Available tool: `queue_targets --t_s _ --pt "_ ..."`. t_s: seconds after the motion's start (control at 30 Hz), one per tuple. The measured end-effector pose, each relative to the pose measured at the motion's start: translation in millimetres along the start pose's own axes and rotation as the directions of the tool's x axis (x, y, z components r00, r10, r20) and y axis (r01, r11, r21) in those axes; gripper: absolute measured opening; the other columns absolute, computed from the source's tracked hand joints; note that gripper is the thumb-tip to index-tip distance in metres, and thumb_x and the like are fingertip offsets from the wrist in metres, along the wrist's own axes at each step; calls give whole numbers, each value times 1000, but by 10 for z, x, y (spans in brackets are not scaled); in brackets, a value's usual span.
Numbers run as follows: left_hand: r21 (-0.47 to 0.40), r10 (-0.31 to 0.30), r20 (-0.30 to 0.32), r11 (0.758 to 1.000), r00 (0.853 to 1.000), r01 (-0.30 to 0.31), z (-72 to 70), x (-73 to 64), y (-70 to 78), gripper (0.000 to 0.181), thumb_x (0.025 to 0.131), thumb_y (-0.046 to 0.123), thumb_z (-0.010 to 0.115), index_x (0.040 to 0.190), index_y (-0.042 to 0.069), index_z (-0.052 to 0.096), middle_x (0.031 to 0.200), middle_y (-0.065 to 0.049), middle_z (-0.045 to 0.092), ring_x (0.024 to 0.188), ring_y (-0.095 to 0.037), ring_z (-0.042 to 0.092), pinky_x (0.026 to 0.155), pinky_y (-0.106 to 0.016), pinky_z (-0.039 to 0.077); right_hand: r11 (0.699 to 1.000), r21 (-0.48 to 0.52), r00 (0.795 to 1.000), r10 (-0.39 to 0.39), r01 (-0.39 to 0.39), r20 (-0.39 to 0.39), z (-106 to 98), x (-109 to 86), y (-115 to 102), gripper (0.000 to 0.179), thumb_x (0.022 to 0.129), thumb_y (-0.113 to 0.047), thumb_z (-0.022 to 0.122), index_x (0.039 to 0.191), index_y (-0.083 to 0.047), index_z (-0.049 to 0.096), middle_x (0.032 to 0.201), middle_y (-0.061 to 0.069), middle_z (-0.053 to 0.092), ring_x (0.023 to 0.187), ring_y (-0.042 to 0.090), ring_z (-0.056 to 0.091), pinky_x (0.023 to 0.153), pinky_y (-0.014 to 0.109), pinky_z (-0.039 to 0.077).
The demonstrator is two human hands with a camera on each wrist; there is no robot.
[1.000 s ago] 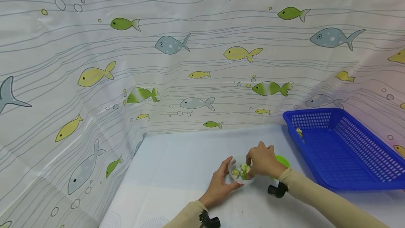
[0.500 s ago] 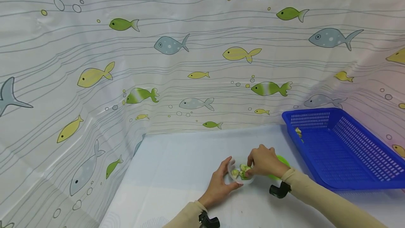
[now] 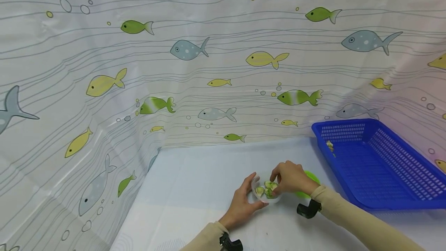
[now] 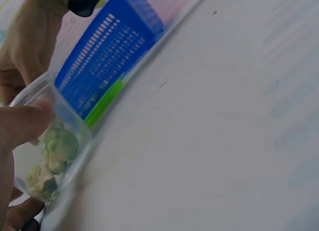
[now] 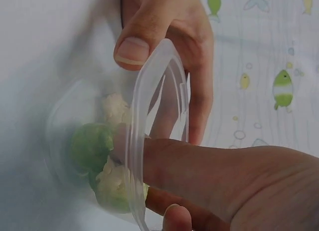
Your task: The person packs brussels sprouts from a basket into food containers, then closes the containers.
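Observation:
My left hand (image 3: 241,201) grips a clear plastic container (image 5: 135,116), fingers on its far side and thumb at the near rim. Several green-and-cream vegetable pieces (image 4: 59,146), sprout-like in shape, lie inside it. From the right, my right hand (image 3: 291,178) reaches over the rim, thumb and fingers down among the pieces. In the right wrist view its thumb (image 5: 184,166) meets a green piece (image 5: 92,147); the fingertips are partly hidden by the cloudy wall. The container stands on the white table in the head view.
A bright green flat, lid-like thing (image 3: 311,176) lies behind my right hand, partly covered by it. To the right stands a blue perforated basket (image 3: 369,181), with small pale-yellow bits (image 3: 329,145) at its left wall. A fish-print sheet (image 3: 216,100) hangs behind the white table (image 3: 195,181).
My right hand has lowered slightly and its fingers have shifted a little among the pieces. The left hand and container stay in place.

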State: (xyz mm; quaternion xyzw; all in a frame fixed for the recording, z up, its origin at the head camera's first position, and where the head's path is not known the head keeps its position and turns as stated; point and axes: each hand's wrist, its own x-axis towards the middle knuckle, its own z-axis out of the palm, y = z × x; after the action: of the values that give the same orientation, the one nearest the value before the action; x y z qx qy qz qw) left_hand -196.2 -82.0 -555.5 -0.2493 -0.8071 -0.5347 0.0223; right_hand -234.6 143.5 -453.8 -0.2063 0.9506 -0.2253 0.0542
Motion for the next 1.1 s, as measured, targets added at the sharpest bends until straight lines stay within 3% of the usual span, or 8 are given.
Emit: queue_targets --t_s 0.23,0.4,0.63,0.9,1.1 --pt "6 -4 1 1000 1000 4 9 -2 20 96 88 21 87 165 17 31 162 -15 51 145 -30 56 121 -33 43 997 70 999 -42 42 4 -80 3 83 25 74 -29 96 91 -16 84 68 -9 61 67 11 53 62 31 38" --pt "3 -5 -1 1000 1000 5 12 3 28 96 87 20 87 165 16 31 162 -17 51 145 -29 56 122 -35 43 987 133 995 -95 91 20 -259 36 224 18 84 -29 89 94 -15 84 73 -9 66 70 10 56 61 26 46" --pt "2 -11 -2 1000 1000 11 16 5 27 97 86 17 88 165 10 32 162 -18 51 145 -29 55 122 -35 43 971 213 994 -112 109 0 -625 32 482 21 94 -28 81 106 -11 83 91 -3 77 84 13 67 73 31 58" --pt "18 13 -6 1000 1000 -13 17 8 5 97 86 15 88 164 4 31 161 -19 51 145 -32 56 122 -37 44 974 223 994 -17 41 -109 -1036 -5 943 37 98 -33 78 128 -10 78 115 5 81 105 23 69 85 36 58" --pt "24 17 -4 1000 1000 -16 18 10 -3 97 86 17 88 164 4 31 161 -18 51 145 -33 56 122 -38 44 975 222 987 31 5 -158 -1213 -51 1312 52 99 -33 77 142 -6 67 136 19 71 123 39 66 91 42 61"
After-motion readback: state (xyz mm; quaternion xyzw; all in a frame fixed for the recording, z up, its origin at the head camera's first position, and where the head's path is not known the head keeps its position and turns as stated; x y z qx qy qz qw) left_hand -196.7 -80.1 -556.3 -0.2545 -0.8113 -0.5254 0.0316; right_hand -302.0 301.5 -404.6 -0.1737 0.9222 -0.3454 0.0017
